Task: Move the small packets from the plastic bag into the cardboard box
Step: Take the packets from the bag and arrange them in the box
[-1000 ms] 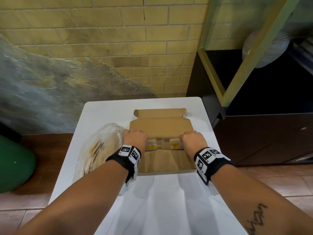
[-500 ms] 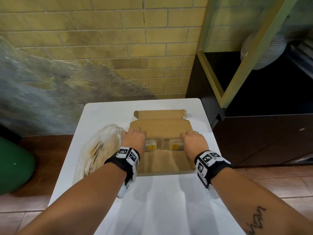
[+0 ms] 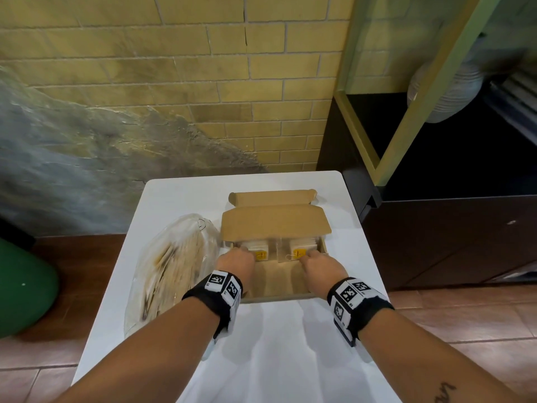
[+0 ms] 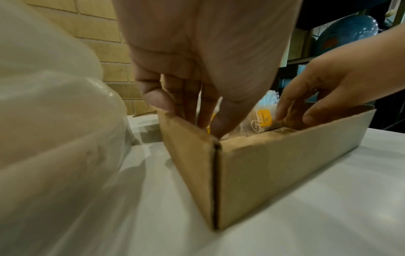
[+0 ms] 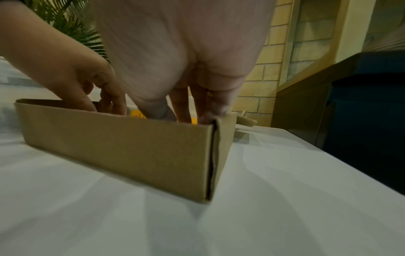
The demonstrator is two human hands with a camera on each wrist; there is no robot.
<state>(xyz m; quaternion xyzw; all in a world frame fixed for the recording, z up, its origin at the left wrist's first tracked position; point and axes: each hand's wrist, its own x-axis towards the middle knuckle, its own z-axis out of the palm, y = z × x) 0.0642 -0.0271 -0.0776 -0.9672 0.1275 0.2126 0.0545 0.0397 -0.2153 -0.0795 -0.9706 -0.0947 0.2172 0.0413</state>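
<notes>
An open cardboard box (image 3: pixel 276 296) stands on the white table (image 3: pixel 276 359), its lid (image 3: pixel 273 225) folded back. Two stacks of small clear packets with yellow tags lie side by side at the box's far end: a left stack (image 3: pixel 254 245) and a right stack (image 3: pixel 302 244). My left hand (image 3: pixel 236 258) reaches into the box's left side, fingers pointing down against the left stack. My right hand (image 3: pixel 319 263) reaches into the right side, a fingertip touching the right stack's packet (image 4: pixel 263 116). The plastic bag (image 3: pixel 171 266), still holding packets, lies left of the box.
The table is narrow and backs onto a yellow brick wall. A dark cabinet (image 3: pixel 436 242) with a yellow-framed shelf and stacked plates (image 3: pixel 444 91) stands close on the right. A green round object (image 3: pixel 23 286) sits on the floor at left.
Both hands have drawn back toward me from on top of the two stacks, uncovering the packets and their yellow tags. The stacks sit against the far end under the lid.
</notes>
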